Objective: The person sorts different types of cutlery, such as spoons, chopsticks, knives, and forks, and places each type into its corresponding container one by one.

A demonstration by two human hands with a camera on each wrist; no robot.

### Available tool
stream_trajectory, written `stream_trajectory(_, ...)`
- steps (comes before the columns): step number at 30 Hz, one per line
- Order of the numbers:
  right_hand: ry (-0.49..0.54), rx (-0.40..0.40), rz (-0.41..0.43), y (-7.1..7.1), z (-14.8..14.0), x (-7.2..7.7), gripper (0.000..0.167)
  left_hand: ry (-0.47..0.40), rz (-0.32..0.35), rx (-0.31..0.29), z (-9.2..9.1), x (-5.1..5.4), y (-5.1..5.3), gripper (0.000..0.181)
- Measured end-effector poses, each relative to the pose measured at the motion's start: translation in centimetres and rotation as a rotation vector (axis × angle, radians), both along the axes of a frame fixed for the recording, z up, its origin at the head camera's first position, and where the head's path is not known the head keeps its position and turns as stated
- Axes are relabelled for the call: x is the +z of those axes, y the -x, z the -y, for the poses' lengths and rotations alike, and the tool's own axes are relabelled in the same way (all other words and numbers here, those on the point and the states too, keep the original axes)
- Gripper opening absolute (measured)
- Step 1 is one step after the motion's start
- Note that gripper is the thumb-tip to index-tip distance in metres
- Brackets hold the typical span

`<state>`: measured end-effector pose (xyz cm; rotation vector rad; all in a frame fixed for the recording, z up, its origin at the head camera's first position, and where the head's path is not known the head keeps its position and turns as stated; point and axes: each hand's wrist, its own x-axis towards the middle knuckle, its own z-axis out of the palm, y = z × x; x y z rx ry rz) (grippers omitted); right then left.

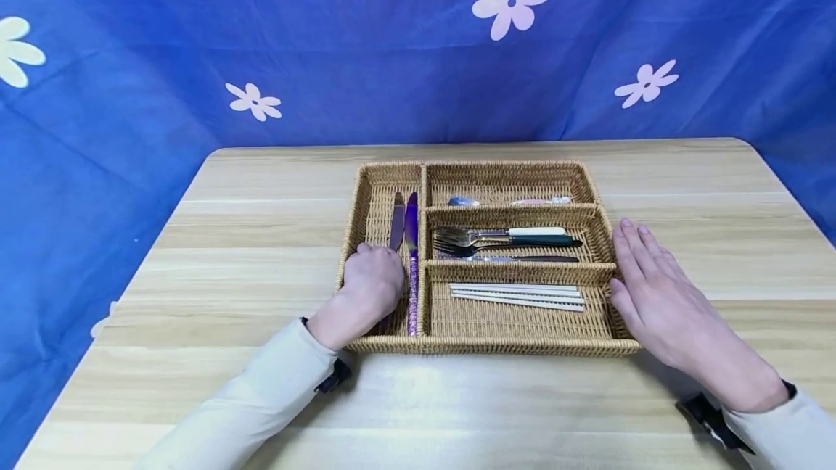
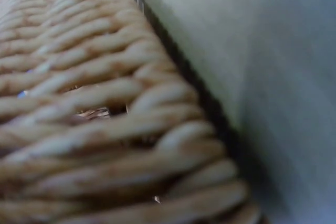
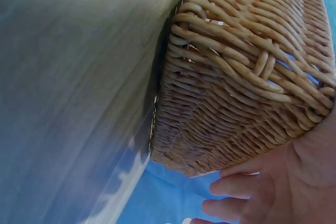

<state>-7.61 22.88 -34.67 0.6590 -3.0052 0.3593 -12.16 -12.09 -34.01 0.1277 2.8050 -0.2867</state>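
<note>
A wicker cutlery tray (image 1: 509, 345) lies on the table, divided into several compartments. In its left compartment my left hand (image 1: 374, 278) curls its fingers round a dark table knife (image 1: 397, 220); the blade shows beyond the hand and the handle is mostly covered. Close to its right lies a purple table knife (image 1: 412, 260) with a glittery handle. My right hand (image 1: 669, 303) has straight fingers and rests against the tray's right wall. In the right wrist view, the fingers (image 3: 236, 186) reach along the outer wicker wall (image 3: 210, 108). The left wrist view shows only close wicker (image 2: 105, 103) and tabletop.
The back compartment holds a spoon (image 1: 464, 201) and a utensil with a pale handle (image 1: 542, 201). Several forks and other cutlery, one with a green handle (image 1: 542, 240), lie in the middle one. White chopsticks (image 1: 516, 297) lie in front. A blue flowered cloth (image 1: 392, 56) hangs behind the table.
</note>
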Motion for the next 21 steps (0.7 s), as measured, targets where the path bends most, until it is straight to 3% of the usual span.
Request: stream_trajectory(21,-0.010,0.003,-0.003,0.11,0.05,-0.01,0.064,-0.016,-0.041,0.009,-0.07,0.02,-0.10,0.014)
